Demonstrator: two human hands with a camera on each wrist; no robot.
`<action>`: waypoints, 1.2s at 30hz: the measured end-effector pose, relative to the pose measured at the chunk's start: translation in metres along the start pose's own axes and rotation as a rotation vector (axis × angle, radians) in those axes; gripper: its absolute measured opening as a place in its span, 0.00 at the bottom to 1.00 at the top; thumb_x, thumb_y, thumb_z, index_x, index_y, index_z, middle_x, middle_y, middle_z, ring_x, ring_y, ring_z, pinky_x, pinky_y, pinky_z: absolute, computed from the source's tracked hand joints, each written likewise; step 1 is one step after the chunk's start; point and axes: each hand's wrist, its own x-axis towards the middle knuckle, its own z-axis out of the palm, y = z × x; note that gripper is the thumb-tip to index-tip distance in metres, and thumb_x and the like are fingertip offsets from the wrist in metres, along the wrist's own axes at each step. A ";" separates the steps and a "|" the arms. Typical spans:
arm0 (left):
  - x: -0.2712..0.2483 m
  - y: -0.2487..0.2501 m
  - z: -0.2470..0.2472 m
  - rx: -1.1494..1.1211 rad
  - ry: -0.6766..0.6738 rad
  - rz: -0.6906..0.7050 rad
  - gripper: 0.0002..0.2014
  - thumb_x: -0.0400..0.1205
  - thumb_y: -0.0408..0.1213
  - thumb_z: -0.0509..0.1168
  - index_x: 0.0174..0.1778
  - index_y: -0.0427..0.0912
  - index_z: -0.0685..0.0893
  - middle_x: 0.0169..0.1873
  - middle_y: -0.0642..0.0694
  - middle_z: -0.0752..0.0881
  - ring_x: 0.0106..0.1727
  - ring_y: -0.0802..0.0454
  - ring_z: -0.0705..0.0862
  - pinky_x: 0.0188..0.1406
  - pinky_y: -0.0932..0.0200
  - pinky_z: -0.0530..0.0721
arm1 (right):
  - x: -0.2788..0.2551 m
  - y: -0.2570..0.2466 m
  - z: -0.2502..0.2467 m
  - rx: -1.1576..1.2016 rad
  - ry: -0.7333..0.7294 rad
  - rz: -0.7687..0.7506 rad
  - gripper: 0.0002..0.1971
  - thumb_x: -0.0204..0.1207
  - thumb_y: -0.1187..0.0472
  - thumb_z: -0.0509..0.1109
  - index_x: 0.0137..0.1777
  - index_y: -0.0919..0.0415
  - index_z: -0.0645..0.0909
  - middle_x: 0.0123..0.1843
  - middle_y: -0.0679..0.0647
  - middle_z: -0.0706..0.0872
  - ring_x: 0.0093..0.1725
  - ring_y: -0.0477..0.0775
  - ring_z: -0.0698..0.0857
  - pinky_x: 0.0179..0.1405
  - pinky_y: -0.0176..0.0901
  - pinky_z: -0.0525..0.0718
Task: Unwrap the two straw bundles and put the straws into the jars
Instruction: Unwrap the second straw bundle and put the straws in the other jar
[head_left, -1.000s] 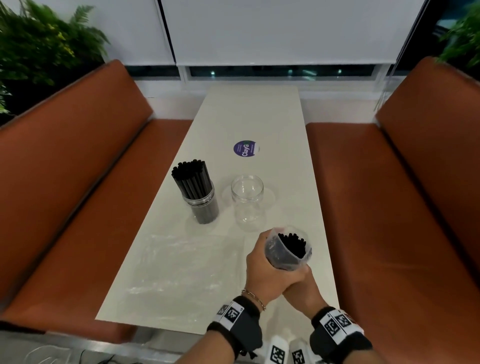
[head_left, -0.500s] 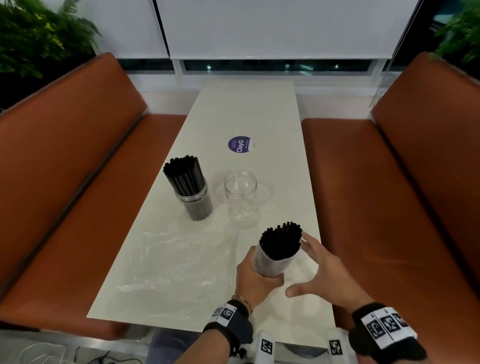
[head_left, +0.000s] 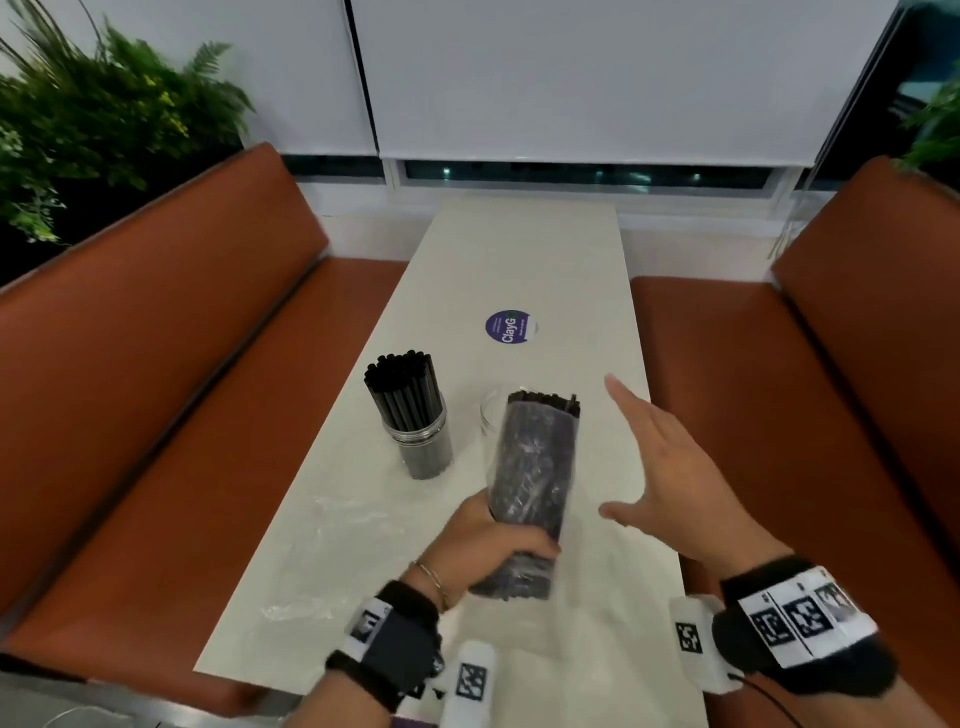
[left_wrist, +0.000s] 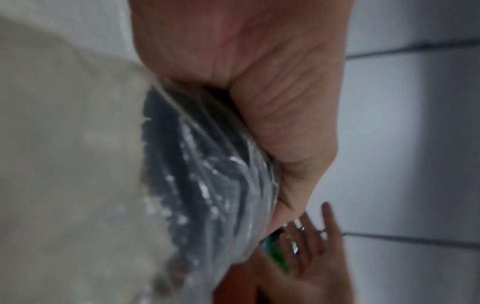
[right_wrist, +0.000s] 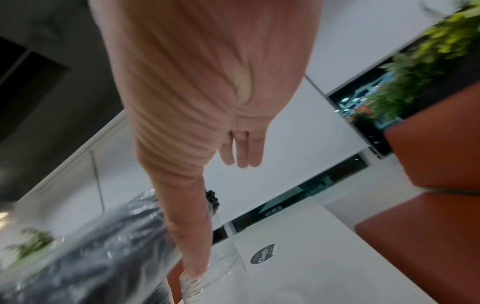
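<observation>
Fingers (head_left: 524, 551) of the left hand (head_left: 483, 545) curl round the lower end of the wrapped straw bundle (head_left: 535, 478), held tilted above the counter (head_left: 519, 249). Only the head view shows the filled jar (head_left: 423, 441) and the empty jar (head_left: 491, 415) behind the bundle. Beside the bundle, the right hand (head_left: 670, 467) is spread, holding nothing. The left wrist view shows crinkled wrap (left_wrist: 207, 185) under the palm.

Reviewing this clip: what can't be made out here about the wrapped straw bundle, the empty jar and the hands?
- Empty jar: head view, mostly hidden behind the wrapped straw bundle; only its rim shows.
- Bundle's lower end: covered by the left hand, so how far the wrap is opened there is unclear.
- Left wrist view: motion blur smears the wrap.
- Right hand: open beside the bundle; right wrist view too blurred to show contact.
</observation>
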 end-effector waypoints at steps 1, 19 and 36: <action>0.000 0.011 -0.016 -0.022 -0.039 -0.013 0.15 0.72 0.29 0.83 0.53 0.43 0.92 0.41 0.44 0.96 0.40 0.47 0.94 0.45 0.53 0.93 | 0.015 -0.006 -0.001 -0.065 0.007 -0.066 0.72 0.64 0.52 0.92 0.94 0.42 0.39 0.95 0.45 0.54 0.91 0.49 0.60 0.89 0.41 0.58; 0.059 0.111 -0.108 0.831 -0.069 -0.218 0.28 0.60 0.57 0.84 0.47 0.38 0.94 0.42 0.43 0.97 0.36 0.48 0.90 0.42 0.54 0.89 | 0.163 -0.004 0.086 0.127 -0.177 -0.211 0.70 0.45 0.40 0.95 0.89 0.43 0.62 0.93 0.46 0.62 0.93 0.48 0.57 0.92 0.49 0.62; 0.035 0.149 -0.122 0.141 0.027 0.364 0.42 0.70 0.30 0.89 0.79 0.56 0.82 0.71 0.54 0.90 0.69 0.50 0.92 0.71 0.51 0.90 | 0.147 0.010 0.133 0.539 -0.105 0.178 0.43 0.48 0.48 0.94 0.65 0.44 0.81 0.57 0.41 0.93 0.57 0.44 0.92 0.60 0.48 0.91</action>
